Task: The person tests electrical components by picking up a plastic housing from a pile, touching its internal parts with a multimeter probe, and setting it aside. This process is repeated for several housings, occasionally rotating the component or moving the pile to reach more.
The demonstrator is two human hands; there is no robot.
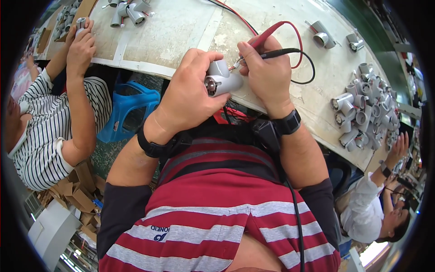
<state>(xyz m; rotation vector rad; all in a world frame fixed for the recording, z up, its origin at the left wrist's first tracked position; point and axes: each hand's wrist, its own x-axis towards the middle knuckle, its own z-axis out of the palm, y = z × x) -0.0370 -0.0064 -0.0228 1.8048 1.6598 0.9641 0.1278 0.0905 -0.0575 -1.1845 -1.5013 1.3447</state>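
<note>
One grey tubular part (231,83) is in the left hand (186,88), just over the near edge of the counter (181,38). Its main tube lies roughly left to right: the end with the metal fitting points left, the rounded end points right, and one shorter branch juts away from the wearer. The left hand grips it, fingers over the top and thumb beneath, hiding some of its left side.

The right hand (267,68) pinches two probes, one red probe (267,36) and one black probe (276,53), beside one small white connector (237,65) on thin wires near the part. The fingers partly cover the probe tips, so I cannot tell whether they touch the connector. The red and black leads loop out to the right of this hand, over the counter.

Farther off to the right lie two separate grey pieces, one nearer (321,40) and one beyond it (355,41). A heaped pile (362,117) stands at the counter's right side, too crowded to count; a small overlapping cluster (136,16) lies at the far left.

One co-worker in a striped shirt (38,113) holds a grey piece at left, near one blue stool (129,106); another in a white shirt (362,213) is at right.
</note>
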